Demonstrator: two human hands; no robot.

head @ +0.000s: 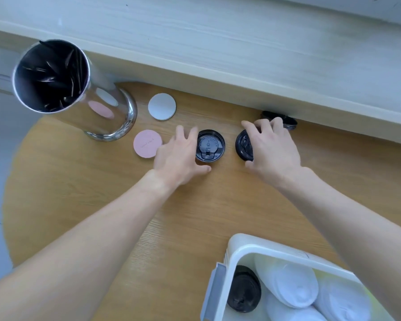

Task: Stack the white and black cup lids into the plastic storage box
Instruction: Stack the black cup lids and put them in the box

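Note:
A black cup lid (210, 144) lies flat on the round wooden table (102, 193). My left hand (180, 158) reaches it from the left, fingers spread, thumb on the table just below it. My right hand (272, 147) grips a second black lid (243, 144), which is tilted up on edge. A third black lid (280, 119) lies behind that hand under the ledge. The white plastic storage box (239, 249) stands at the near right, holding stacks of white lids (294, 286) and a stack of black lids (243, 290).
A tall shiny metal canister (79, 93) with dark straws stands at the far left. A white coaster (161, 106) and a pink coaster (146, 143) lie beside it. A pale ledge (241, 66) overhangs the table's far edge.

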